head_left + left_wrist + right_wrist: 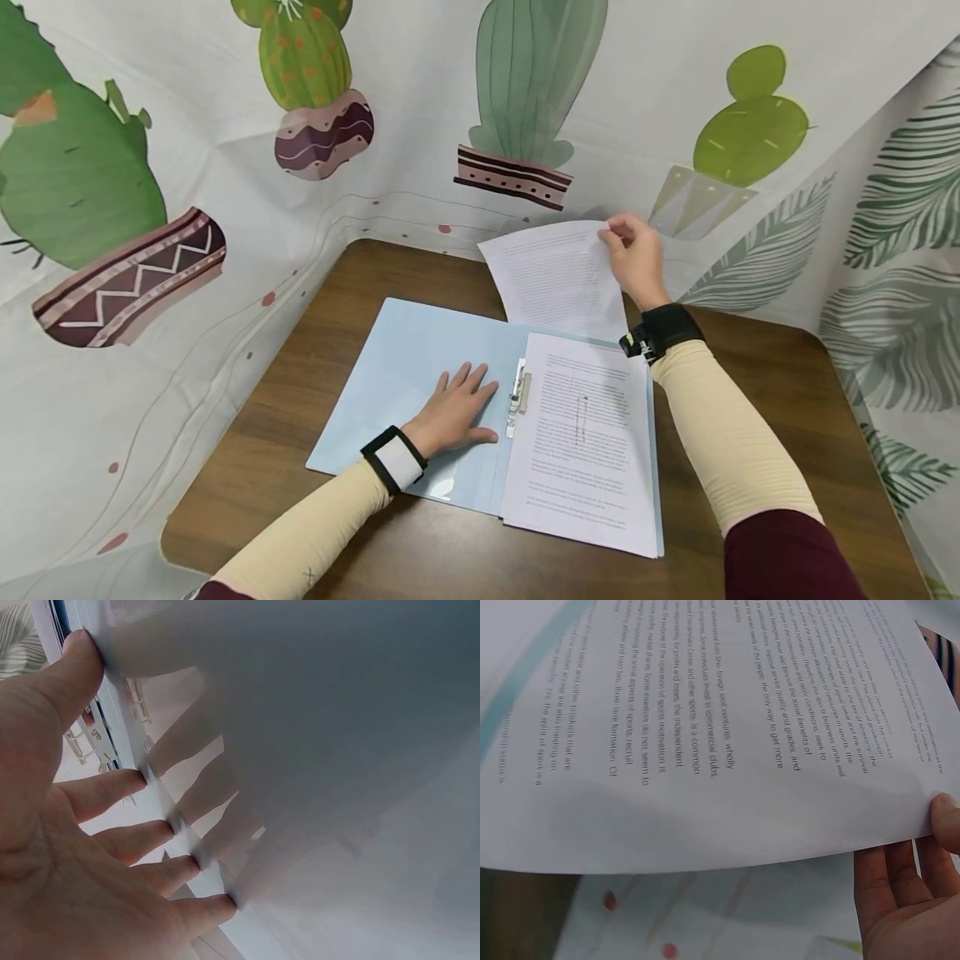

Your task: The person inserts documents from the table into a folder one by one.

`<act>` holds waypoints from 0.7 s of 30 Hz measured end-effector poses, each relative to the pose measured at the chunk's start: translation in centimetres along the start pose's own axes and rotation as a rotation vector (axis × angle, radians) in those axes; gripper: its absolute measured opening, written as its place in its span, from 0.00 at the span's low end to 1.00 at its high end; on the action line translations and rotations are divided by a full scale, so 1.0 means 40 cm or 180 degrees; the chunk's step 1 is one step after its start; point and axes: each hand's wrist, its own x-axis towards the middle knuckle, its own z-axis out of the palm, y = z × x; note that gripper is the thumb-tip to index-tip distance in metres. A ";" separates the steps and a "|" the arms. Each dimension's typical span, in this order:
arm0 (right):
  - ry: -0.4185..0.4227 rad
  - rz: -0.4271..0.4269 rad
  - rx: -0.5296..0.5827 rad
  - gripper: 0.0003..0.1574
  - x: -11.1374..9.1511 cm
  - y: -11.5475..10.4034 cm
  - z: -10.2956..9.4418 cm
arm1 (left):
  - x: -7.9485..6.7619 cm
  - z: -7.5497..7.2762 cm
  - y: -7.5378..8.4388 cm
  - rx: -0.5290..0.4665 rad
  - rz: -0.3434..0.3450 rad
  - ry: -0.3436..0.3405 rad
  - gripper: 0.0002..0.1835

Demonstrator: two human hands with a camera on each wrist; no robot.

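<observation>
A light blue folder (420, 350) lies spread on the table. My left hand (457, 408) rests on its left cover with the fingers spread. In the left wrist view, the fingertips of the left hand (112, 855) touch the cover's glossy surface, which reflects them. My right hand (636, 258) pinches the upper right corner of a printed sheet (555, 275), raised beyond the folder's far edge. The right wrist view shows that sheet (705, 817) with the thumb on its face and fingers behind. On the folder's right side lies a stack of printed pages (577, 483) beside a metal clip (519, 396).
The folder sits on a brown wooden table (262, 442) with rounded corners. Behind it hangs a white cloth (420, 100) printed with cacti, close to the table's far edge. Another cloth with leaf prints (907, 167) hangs at the right.
</observation>
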 end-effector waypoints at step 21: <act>0.1284 -0.0289 0.0528 0.06 0.010 -0.114 -0.233 | 0.007 0.011 -0.004 0.0054 -0.0035 -0.0021 0.47</act>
